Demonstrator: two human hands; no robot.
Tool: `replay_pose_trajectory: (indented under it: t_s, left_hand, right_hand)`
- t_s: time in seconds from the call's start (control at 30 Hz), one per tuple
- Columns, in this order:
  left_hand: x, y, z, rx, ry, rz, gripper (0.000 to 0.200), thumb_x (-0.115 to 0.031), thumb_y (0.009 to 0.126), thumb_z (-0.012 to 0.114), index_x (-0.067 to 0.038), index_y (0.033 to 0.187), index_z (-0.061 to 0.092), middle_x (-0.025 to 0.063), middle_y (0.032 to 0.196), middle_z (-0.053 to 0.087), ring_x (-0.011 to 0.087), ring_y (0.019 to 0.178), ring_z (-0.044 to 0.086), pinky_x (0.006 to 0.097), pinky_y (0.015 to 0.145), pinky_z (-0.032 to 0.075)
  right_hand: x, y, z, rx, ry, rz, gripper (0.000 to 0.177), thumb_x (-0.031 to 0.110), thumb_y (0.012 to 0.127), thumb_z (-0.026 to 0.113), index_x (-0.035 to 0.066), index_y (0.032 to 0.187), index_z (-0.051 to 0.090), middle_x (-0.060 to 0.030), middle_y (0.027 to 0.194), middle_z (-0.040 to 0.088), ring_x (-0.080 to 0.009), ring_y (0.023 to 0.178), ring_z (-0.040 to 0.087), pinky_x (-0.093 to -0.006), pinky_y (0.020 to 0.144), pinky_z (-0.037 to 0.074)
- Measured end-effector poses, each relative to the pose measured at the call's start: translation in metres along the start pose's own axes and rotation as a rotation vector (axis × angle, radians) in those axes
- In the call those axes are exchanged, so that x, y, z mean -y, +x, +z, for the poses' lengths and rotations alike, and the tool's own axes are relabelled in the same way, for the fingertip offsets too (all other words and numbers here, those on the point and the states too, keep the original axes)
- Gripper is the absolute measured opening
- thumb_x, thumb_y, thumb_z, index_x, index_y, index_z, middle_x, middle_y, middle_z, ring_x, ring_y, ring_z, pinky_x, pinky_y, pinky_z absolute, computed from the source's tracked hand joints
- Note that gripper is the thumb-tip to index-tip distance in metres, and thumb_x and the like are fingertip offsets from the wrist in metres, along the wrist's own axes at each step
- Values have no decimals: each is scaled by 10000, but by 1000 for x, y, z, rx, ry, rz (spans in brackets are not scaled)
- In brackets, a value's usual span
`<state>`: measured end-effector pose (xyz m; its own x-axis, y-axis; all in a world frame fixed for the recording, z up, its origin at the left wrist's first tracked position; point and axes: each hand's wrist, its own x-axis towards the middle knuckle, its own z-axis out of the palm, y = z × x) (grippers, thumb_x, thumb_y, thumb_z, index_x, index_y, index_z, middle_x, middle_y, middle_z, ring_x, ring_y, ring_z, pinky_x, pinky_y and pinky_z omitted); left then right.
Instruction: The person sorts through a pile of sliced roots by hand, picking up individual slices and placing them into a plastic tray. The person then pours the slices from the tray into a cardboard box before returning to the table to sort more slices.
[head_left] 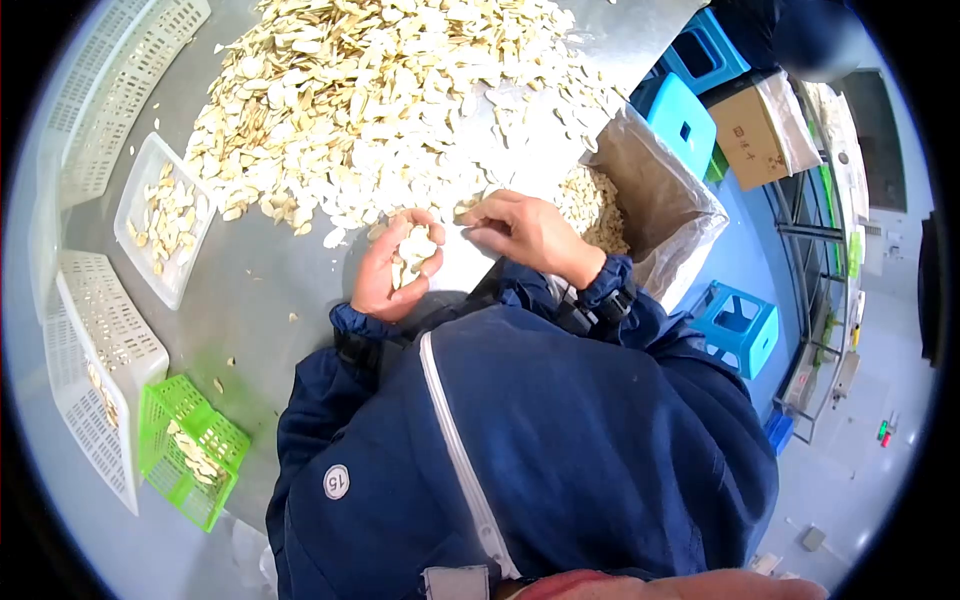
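Observation:
A large heap of pale, flat dried slices (380, 100) covers the far part of the metal table. My left hand (378, 278) is cupped, palm up, around a small handful of slices (412, 255) at the heap's near edge. Just to its right, my right hand (528, 232) reaches over that same edge, with thumb and forefinger drawn together low over the surface. Whatever lies between those fingertips is too small to make out. Beside the right hand, below the table edge, a lined box (665, 190) holds more pale pieces (592, 208).
On the left stand a white tray (135, 205) with some slices, white perforated baskets (125, 335) and a green basket (165, 455) holding slices. Blue stools (738, 328), a cardboard box (750, 140) and a metal rack (808, 232) are to the right.

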<state>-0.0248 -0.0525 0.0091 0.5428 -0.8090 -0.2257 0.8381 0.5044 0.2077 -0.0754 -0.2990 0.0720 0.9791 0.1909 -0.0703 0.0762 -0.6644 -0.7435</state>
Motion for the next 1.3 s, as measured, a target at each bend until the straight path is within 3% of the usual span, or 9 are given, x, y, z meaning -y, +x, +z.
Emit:
replay_pose_trajectory:
  t_s: [0.2,0.33,0.47,0.63,0.73,0.87,1.03,1.13,1.3]
  left_hand:
    - [-1,0,-4,36,-45,3,328,-306,1134,415,-42,1292,528,171,1126,578,179,773,570,188,355,389]
    - [0,0,-2,30,-31,18,334,-304,1134,412,-41,1301,536,170,1123,578,181,772,572,188,355,387]
    - [0,0,-6,44,-40,23,338,-308,1136,409,-44,1304,536,170,1124,582,181,774,574,190,355,389]
    - [0,1,-5,26,-33,4,340,-309,1138,398,-44,1303,534,173,1131,591,183,772,590,188,345,386]
    - [0,3,-4,21,12,1,361,-331,1136,400,-40,1310,526,172,1141,597,200,799,611,184,352,378]
    - [-3,0,22,-126,95,-20,385,-353,1137,397,-39,1323,521,169,1165,600,213,834,629,183,358,376]
    - [-1,0,4,-28,61,-15,345,-358,1130,434,-50,1247,535,153,1128,587,193,803,608,177,354,356]
    - [1,0,-5,2,19,-20,316,-343,1128,445,-55,1222,534,149,1083,583,168,748,585,180,335,349]
    - [-2,-1,1,6,26,-21,303,-333,1128,441,-55,1206,534,152,1066,583,156,714,577,179,327,354]
  right_hand:
    - [-40,30,-34,-460,-135,151,214,197,940,704,105,1126,757,-139,1005,715,-341,854,707,-412,764,572]
    - [-47,48,-37,-607,-514,-91,229,211,919,729,99,1117,758,-135,992,709,-334,829,701,-425,747,572]
    - [-50,47,-37,-505,-344,73,272,221,915,742,107,1162,753,-136,1010,752,-353,898,718,-391,815,576]
    - [-45,32,-51,-565,21,343,274,275,1032,614,55,1158,719,-135,902,763,-217,849,750,-314,773,566]
    - [-27,25,-45,-382,230,439,318,318,1057,603,51,1195,706,-105,902,765,-155,820,726,-303,756,564]
    - [20,16,-29,6,649,101,363,338,1076,617,55,1296,681,-45,987,724,-103,833,680,-268,784,548]
    - [-26,37,-43,-355,-241,221,255,259,913,728,60,1071,757,-168,954,727,-367,876,704,-434,789,566]
    - [-34,31,-35,-389,-313,47,227,242,912,724,64,1047,760,-155,935,720,-365,860,696,-443,787,563]
    - [-39,36,-29,-430,-256,110,248,247,929,708,72,1096,761,-143,937,747,-342,856,713,-423,774,568]
